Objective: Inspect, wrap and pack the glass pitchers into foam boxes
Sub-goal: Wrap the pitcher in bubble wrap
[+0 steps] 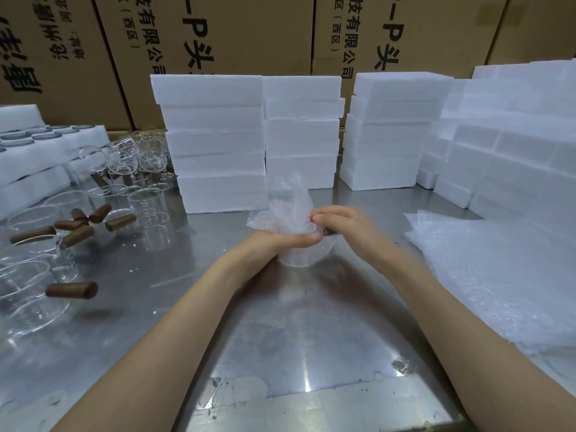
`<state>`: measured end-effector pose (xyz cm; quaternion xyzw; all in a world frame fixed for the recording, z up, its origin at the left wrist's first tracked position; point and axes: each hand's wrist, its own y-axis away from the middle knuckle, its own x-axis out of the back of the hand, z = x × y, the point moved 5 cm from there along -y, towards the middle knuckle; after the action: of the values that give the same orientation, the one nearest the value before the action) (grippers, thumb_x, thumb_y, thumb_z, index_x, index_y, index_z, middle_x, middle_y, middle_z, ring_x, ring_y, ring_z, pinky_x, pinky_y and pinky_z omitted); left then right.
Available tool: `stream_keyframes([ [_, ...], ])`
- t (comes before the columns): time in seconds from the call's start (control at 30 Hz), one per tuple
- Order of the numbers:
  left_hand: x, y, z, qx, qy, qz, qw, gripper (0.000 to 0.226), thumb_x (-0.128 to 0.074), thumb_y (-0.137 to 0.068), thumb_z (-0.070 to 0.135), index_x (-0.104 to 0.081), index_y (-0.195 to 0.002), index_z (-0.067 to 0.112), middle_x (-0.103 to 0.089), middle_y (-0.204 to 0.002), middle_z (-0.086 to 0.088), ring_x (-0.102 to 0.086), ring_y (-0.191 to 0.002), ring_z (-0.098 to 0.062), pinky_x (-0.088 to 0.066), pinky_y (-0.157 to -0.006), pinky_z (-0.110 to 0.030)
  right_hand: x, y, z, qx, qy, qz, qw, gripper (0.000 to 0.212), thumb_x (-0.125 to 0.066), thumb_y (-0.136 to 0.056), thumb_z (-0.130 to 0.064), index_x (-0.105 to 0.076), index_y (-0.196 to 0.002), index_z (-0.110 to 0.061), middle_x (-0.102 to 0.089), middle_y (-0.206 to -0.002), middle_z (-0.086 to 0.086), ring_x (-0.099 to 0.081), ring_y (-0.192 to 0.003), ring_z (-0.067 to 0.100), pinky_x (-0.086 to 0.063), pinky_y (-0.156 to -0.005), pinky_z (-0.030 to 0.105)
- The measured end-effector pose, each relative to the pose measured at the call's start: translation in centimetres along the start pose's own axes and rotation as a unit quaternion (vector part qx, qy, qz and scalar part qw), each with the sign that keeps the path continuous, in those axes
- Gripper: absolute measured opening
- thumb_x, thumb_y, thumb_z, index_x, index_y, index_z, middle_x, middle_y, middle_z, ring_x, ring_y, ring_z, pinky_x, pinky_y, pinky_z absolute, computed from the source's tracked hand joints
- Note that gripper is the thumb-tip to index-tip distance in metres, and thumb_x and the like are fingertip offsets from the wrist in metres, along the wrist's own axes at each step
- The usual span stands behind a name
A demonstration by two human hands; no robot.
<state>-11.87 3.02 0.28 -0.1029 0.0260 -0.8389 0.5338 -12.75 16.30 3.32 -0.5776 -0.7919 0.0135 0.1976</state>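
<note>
mid-wrap: left hand grips a clear glass pitcher in crumpled bubble wrap; right hand seemingly pinches its dark handle. beyond, white foam boxes await; left, bare pitchers remain.

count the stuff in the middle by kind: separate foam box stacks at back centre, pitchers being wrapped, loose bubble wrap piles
foam box stacks, back centre: 3
pitcher being wrapped: 1
bubble wrap pile: 1
total: 5

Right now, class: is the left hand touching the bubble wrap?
Touching. The head view shows the left hand cupped against the bubble wrap around the pitcher.
</note>
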Motion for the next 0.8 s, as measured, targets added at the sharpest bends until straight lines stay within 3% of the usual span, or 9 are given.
stream_keyframes([
  [0.1, 0.3, -0.1, 0.1, 0.004, 0.003, 0.026, 1.0, 0.05, -0.079, -0.075, 0.038, -0.065, -0.121, 0.025, -0.066, -0.124, 0.005, -0.057, -0.121, -0.011, -0.036, -0.106, -0.036, -0.6, 0.0, -0.2, 0.025, 0.04, -0.006, 0.999, 0.029, -0.05, -0.094, -0.009, -0.066, -0.07, -0.009, -0.059, -0.073, -0.017, -0.055, -0.081, -0.007, -0.04, -0.079, 0.02],
  [0.23, 1.0, 0.0, 0.8, 0.009, -0.04, 0.086, 0.995, 0.041, -0.082, -0.073, 0.029, -0.068, -0.111, 0.026, -0.071, -0.108, 0.013, -0.064, -0.102, 0.002, -0.045, -0.083, -0.013, 0.2, -0.1, 0.1, 0.036, 0.11, 0.072, 0.991, 0.035, -0.053, -0.094, -0.024, -0.07, -0.077, 0.002, -0.044, -0.085, -0.01, -0.045, -0.103, 0.017, -0.038, -0.093, 0.031],
  [0.33, 1.1, 0.1, 1.3, 0.001, -0.075, 0.12, 0.99, 0.04, -0.08, -0.075, 0.02, -0.066, -0.112, 0.023, -0.071, -0.106, 0.011, -0.064, -0.09, 0.009, -0.044, -0.068, -0.002, 0.4, 0.4, -0.5, 0.045, 0.109, 0.085, 0.989, 0.031, -0.054, -0.094, -0.024, -0.07, -0.068, -0.017, -0.051, -0.087, -0.006, -0.052, -0.095, 0.018, -0.042, -0.09, 0.034],
  [0.43, 0.9, 0.2, 1.8, -0.015, -0.08, 0.096, 0.992, 0.041, -0.075, -0.08, 0.015, -0.064, -0.119, 0.018, -0.069, -0.114, 0.008, -0.063, -0.095, 0.011, -0.044, -0.072, -0.003, 0.9, 0.8, -1.4, 0.074, 0.074, 0.125, 0.987, 0.016, -0.059, -0.091, -0.019, -0.067, -0.077, -0.021, -0.063, -0.088, -0.003, -0.059, -0.085, 0.013, -0.05, -0.084, 0.037],
  [0.5, 0.5, 0.2, 2.3, -0.033, -0.083, 0.064, 0.994, 0.039, -0.07, -0.084, 0.009, -0.062, -0.122, 0.016, -0.068, -0.114, 0.009, -0.062, -0.099, 0.009, -0.043, -0.076, -0.004, 1.0, 0.9, -1.6, 0.091, 0.037, 0.118, 0.988, 0.003, -0.065, -0.087, -0.017, -0.068, -0.089, -0.018, -0.068, -0.09, -0.006, -0.062, -0.09, 0.011, -0.052, -0.083, 0.034],
  [0.57, 0.2, 0.1, 2.5, -0.051, -0.084, 0.051, 0.994, 0.034, -0.065, -0.086, 0.001, -0.062, -0.119, 0.011, -0.068, -0.108, 0.007, -0.063, -0.097, 0.007, -0.045, -0.078, -0.007, 0.5, 0.8, -1.4, 0.094, 0.026, 0.087, 0.991, 0.006, -0.071, -0.083, -0.019, -0.07, -0.088, -0.023, -0.07, -0.086, -0.015, -0.063, -0.09, 0.001, -0.048, -0.081, 0.017],
  [0.63, 0.3, 0.0, 2.5, -0.057, -0.093, 0.061, 0.992, 0.022, -0.064, -0.086, -0.002, -0.065, -0.108, 0.003, -0.065, -0.095, 0.001, -0.062, -0.086, 0.002, -0.046, -0.075, -0.011, 0.2, 0.8, -1.0, 0.088, 0.06, 0.077, 0.991, 0.012, -0.072, -0.081, -0.02, -0.069, -0.075, -0.03, -0.069, -0.076, -0.02, -0.061, -0.08, -0.009, -0.04, -0.073, 0.002],
  [0.7, 0.3, -0.1, 2.3, -0.051, -0.093, 0.067, 0.992, 0.014, -0.069, -0.085, 0.002, -0.067, -0.096, 0.009, -0.065, -0.083, 0.009, -0.061, -0.078, 0.004, -0.046, -0.069, -0.009, 0.2, 0.6, -0.8, 0.087, 0.111, 0.091, 0.986, 0.02, -0.071, -0.081, -0.018, -0.065, -0.067, -0.031, -0.066, -0.074, -0.019, -0.059, -0.079, -0.007, -0.04, -0.073, 0.004],
  [0.8, 0.6, -0.2, 1.7, -0.048, -0.117, 0.101, 0.987, 0.041, -0.083, -0.072, 0.018, -0.055, -0.101, 0.022, -0.062, -0.094, 0.011, -0.061, -0.084, 0.003, -0.043, -0.069, -0.005, 0.1, 0.6, -0.9, 0.102, 0.219, 0.085, 0.967, 0.018, -0.065, -0.084, -0.021, -0.063, -0.067, -0.027, -0.063, -0.077, -0.018, -0.055, -0.085, -0.001, -0.04, -0.077, 0.015],
])
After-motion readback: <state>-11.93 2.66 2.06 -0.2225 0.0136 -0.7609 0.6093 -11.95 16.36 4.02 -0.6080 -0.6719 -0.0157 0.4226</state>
